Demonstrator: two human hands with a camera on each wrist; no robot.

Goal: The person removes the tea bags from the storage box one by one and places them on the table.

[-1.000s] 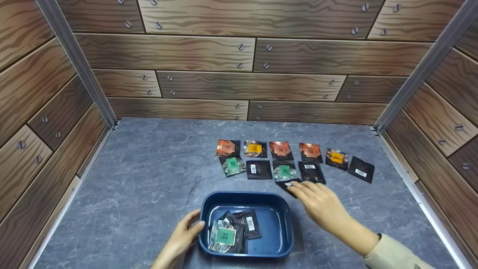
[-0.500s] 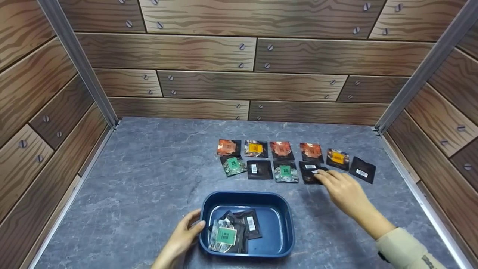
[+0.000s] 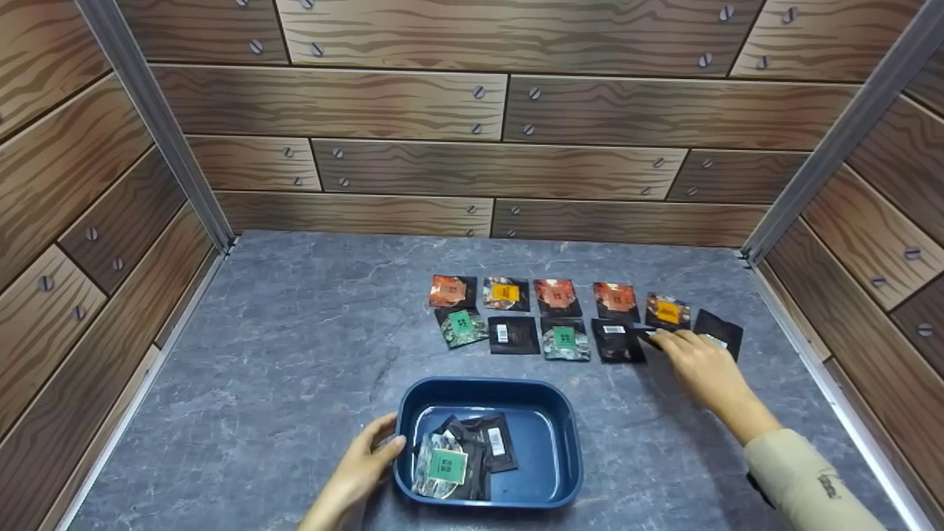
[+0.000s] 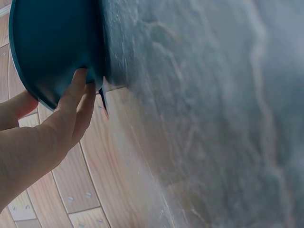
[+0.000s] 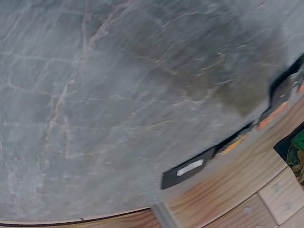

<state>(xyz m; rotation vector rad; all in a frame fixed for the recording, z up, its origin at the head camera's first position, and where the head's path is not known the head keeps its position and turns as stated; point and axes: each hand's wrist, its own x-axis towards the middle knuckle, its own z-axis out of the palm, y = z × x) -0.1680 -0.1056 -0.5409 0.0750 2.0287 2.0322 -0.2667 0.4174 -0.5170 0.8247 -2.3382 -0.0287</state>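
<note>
Dark packet [image 3: 647, 334]: in the head view the right hand's grip [image 3: 700, 360] pinches it over the right half of the bench [image 3: 310, 332], beside rows of packets [image 3: 514, 335] lying toward the far edge. The left hand's grip [image 3: 366, 457] curls on the left wall of the blue tray [image 3: 544, 450], which stands well apart from that edge, with a packet pile [image 3: 447, 466] inside.

Left wrist view: fingers press the tray's outer wall, thumb at its rim.

Right wrist view: a green-and-black packet [image 5: 298, 145] shows beyond the bench edge; whether it is the pinched one, I cannot tell.
</note>
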